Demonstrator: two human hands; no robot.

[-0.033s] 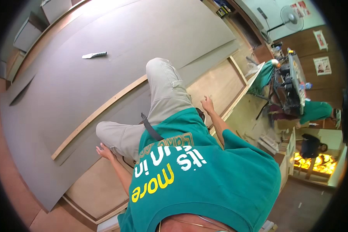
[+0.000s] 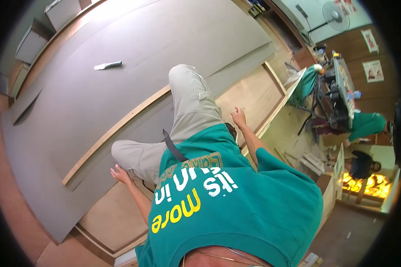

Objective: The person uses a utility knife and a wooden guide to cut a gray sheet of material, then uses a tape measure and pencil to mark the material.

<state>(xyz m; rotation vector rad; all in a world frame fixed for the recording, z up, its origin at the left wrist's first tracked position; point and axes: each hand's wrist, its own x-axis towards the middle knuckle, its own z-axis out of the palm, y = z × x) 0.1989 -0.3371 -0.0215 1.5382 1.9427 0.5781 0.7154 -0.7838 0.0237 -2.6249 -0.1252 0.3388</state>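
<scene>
My left hand [image 2: 120, 173] is beside my bent left leg, fingers apart and holding nothing. My right hand [image 2: 239, 116] is over a light plywood panel [image 2: 251, 91] right of my legs, fingers loosely extended and empty. A grey sheet [image 2: 53, 142] lies under and around my legs, with a long narrow wooden batten [image 2: 107, 135] across it. A hand tool [image 2: 108, 65] with a pale blade and grey-green handle lies on the sheet, out of reach of both hands. A framed plywood panel [image 2: 109, 213] shows below my left arm.
A person in a green shirt [image 2: 364, 124] bends by a cluttered bench [image 2: 341, 93] at right. Another person in dark clothes [image 2: 361, 164] is near a glowing yellow panel [image 2: 352, 182]. A standing fan [image 2: 337, 18] and loose timber scraps [image 2: 311, 164] are also at right.
The surroundings sit slightly shifted in the picture. The green-shirted person and the dark-clothed person at right have moved a little. My hands stay beside my legs.
</scene>
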